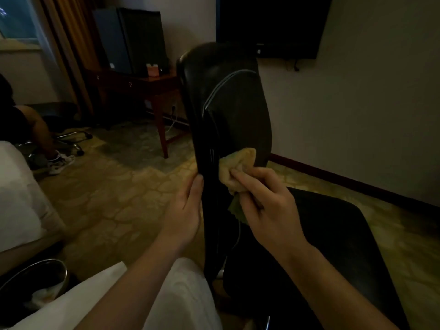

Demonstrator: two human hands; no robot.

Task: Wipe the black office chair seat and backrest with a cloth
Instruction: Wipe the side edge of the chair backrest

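Observation:
The black office chair's backrest (228, 110) stands upright in the middle of the view, seen mostly from its side edge. Its black seat (333, 234) spreads out to the lower right. My right hand (269, 206) grips a crumpled yellow-green cloth (235, 165) and holds it against the lower front of the backrest. My left hand (185, 210) holds the backrest's left edge, thumb along the edge, fingers hidden behind it.
A bed corner (19, 198) lies at the left, with a metal bin (35, 279) below it. A wooden desk (142, 91) stands behind, and a wall TV (271, 25) hangs above. Another person's leg (45, 139) and a second chair sit at far left. Patterned carpet covers the floor.

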